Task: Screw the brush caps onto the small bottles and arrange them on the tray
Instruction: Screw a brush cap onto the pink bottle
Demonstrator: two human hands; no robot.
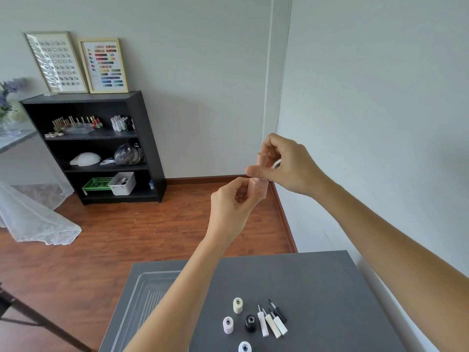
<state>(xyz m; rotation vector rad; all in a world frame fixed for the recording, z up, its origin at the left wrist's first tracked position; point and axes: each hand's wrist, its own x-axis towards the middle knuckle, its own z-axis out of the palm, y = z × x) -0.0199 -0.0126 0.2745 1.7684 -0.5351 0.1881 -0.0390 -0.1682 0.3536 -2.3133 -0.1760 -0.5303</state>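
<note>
**Pink bottle and cap held high above the table**

The left hand [232, 201] pinches a pink bottle [259, 188] between thumb and fingers, raised well above the grey table [317, 288]. The right hand [284, 163] is closed around a pink brush cap [261, 161] sitting on the bottle's neck. Below, four open bottles stand on the table: cream [237, 305], pale pink [228, 325], black [250, 323], white [245, 347]. Four loose brush caps [272, 320] lie just beside them. The clear tray [142, 295] to the left holds nothing visible
</note>
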